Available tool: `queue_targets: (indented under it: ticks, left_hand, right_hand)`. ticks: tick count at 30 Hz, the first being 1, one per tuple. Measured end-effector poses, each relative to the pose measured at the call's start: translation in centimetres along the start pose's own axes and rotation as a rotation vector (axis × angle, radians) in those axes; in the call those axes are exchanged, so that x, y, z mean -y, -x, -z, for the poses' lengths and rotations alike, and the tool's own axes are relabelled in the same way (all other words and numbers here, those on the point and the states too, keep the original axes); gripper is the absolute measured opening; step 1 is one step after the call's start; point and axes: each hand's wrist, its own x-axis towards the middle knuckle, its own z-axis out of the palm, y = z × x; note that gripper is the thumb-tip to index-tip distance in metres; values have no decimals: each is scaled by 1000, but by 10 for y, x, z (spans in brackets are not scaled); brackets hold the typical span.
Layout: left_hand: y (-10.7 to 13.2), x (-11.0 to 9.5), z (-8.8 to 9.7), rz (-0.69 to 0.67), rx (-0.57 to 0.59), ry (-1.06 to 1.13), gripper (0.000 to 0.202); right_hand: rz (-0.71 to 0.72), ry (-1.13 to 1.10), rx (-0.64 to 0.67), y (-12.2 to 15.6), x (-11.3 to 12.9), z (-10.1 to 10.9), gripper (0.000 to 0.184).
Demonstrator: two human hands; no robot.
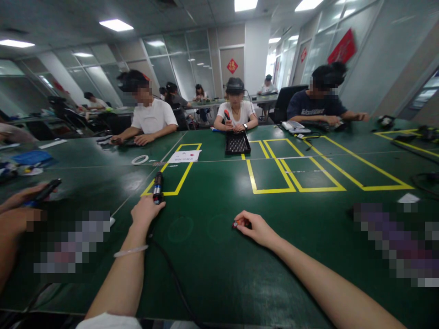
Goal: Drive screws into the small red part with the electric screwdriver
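My left hand reaches forward over the green table, its fingers closed on a black cylinder with a blue band, which looks like a flashlight. The cylinder points away from me, over the yellow tape outline at left. My right hand is at the middle of the table, thumb and fingers pinched around a small red-and-silver piece. Its exact kind is too small to make out. The two hands are apart, with bare green surface between them.
A black tray stands before a person across the table. A white paper sign lies by a tape roll. A black cable runs near my left forearm. Another person's hand holds a dark object at left.
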Motion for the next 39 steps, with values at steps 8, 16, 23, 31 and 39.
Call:
queue_targets:
  ticks: [8,16,23,31,39]
  left_hand:
    - [35,-56,-3,-185,-45,-37,54]
    - [90,-125,-2,-512,-45,42,55]
    - [135,-159,-3,-786,42,204,59]
    - [150,-164,-2,-947,81,244,60]
    - [151,-166,-1,-966,74,247,60]
  right_hand:
    - [24,70,-41,0,-4,0,9]
    - [35,136,-63,0,-4,1,10]
    - [29,207,-104,-1,-7,1,11]
    - [35,317,-95,0,-6,-1,13]
    - [1,398,-87,-6,-7,-2,20]
